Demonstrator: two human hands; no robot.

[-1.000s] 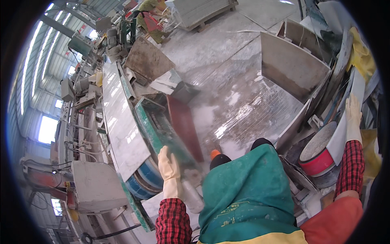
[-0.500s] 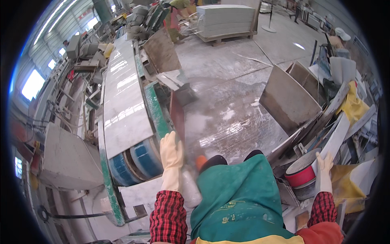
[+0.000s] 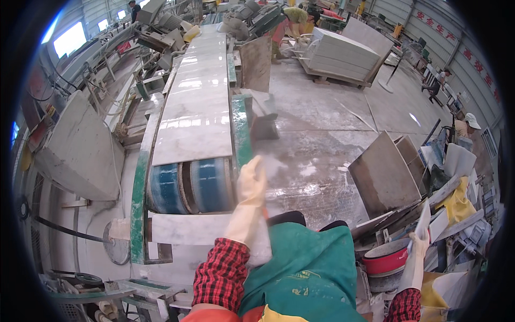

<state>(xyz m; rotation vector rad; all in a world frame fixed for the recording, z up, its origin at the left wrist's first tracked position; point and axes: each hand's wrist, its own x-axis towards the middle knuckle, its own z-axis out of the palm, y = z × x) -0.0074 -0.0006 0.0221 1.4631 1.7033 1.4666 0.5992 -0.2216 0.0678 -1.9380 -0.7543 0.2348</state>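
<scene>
Two gloves (image 3: 244, 220) on, pinches a pale slab piece (image 3: 424, 220) in the right hand (image 3: 419, 244), well right of the conveyor (image 3: 140, 196); holds the left hand (image 3: 252, 182) closed up at the conveyor's near right corner, cannot tell whether gripping. Faces blue rollers (image 3: 212, 185) at the conveyor's near end and a white slab (image 3: 198, 107) lying along its top. Looks past a brown board (image 3: 383, 169) right of the conveyor toward stacked pale slabs (image 3: 343, 56) beyond.
</scene>
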